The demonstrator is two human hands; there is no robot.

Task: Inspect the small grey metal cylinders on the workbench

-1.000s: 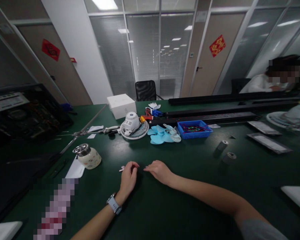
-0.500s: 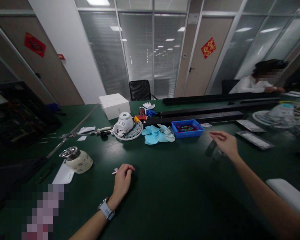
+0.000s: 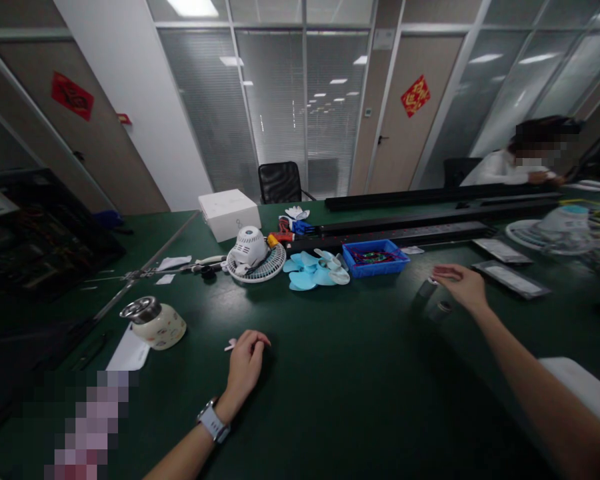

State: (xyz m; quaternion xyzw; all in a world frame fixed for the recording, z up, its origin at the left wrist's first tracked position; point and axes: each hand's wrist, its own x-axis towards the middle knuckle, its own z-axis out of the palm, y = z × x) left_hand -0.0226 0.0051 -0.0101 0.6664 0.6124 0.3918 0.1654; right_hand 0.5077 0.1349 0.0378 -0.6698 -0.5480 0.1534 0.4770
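My left hand, a watch on its wrist, rests on the dark green table with its fingers curled in. A small pale pink piece shows at its left edge; whether the fingers hold anything is hidden. Over at the right, my right hand hovers low with its fingers stretched out. Its fingertips are close to the top of a small grey cylinder; I cannot tell whether they touch. A second small dark cylinder stands just below that hand.
Blue fan blades, a white fan part with a grille and a blue tray of wires lie ahead. A cream flask stands left. Long black bars cross the back, near a white box. Another person sits far right.
My right hand has shifted a little to the right, uncovering more of the grey cylinder, which stays in place. My left hand has not visibly moved.
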